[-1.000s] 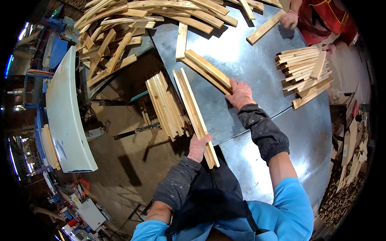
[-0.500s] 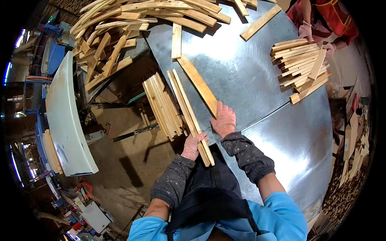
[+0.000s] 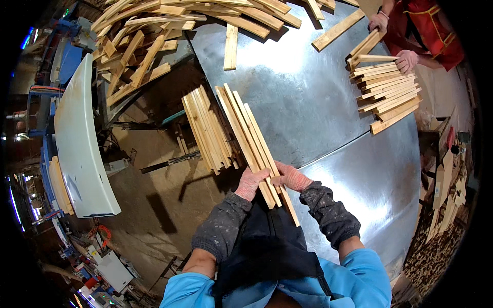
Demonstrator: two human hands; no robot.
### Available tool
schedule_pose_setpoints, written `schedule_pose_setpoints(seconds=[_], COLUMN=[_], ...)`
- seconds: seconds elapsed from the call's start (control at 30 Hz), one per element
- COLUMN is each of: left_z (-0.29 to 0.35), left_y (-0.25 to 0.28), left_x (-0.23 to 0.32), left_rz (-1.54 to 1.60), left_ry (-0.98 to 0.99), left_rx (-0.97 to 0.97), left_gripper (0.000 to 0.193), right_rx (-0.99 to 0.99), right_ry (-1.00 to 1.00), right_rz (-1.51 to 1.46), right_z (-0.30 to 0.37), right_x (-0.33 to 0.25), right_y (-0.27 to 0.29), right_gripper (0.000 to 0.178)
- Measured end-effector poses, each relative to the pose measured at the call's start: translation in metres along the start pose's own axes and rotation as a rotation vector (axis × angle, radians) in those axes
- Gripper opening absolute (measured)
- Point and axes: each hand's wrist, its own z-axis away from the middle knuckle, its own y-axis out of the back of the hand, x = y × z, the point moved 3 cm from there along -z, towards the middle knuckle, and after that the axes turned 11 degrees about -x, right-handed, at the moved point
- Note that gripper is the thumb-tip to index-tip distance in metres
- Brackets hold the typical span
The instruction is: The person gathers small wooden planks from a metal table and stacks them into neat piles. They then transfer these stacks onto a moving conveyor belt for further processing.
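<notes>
In pink gloves, both my hands are closed on a few narrow wooden strips [image 3: 245,134] standing side by side along the left edge of the metal-topped table [image 3: 308,113]. My left hand [image 3: 251,183] wraps the strips near their close ends from the left. From the right, my right hand [image 3: 291,177] grips the outermost strip, which reaches further toward my body than the others. Parts of the fingers are hidden behind the wood. Just left of these, a neat stack of similar strips [image 3: 208,134] sits beside the table edge.
A loose heap of strips [image 3: 138,56] lies at the far left, with a single strip [image 3: 231,47] near it. Across the table a co-worker's gloved hands [image 3: 406,60] handle strips above another row [image 3: 387,92]. A pale curved panel [image 3: 82,143] stands left.
My right hand has brought the slanting strip from the tabletop against the strips in my left hand. The co-worker's hands have moved apart, with strips lifted at the row's far end.
</notes>
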Motion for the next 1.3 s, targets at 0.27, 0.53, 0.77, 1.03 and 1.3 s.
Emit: schedule_pose_setpoints(seconds=[0.27,0.53,0.77,1.03,1.3], left_z=[-0.001,-0.014,-0.051,-0.050,-0.072], left_y=[0.006,0.005,0.004,0.007,0.027], left_x=[0.003,0.019,0.123,0.130,0.101], left_rz=[0.037,0.011,-1.401,-1.094,-1.184], left_ry=[0.088,-0.011,0.460,0.297,0.285], left_rx=[0.012,0.017,-0.151,-0.006,-0.016], left_gripper=[0.051,0.041,0.079,0.079,0.076], right_rx=[0.226,0.528,0.414,0.662,0.831], right_ry=[-0.036,0.073,0.055,0.040,-0.143], right_rz=[-0.004,0.186,0.920,0.734,0.804], right_z=[0.002,-0.060,-0.093,-0.159,-0.292], right_x=[-0.012,-0.053,-0.051,-0.138,-0.288], right_y=[0.017,0.021,0.030,0.083,0.132], right_gripper=[0.048,0.051,0.041,0.044,0.092])
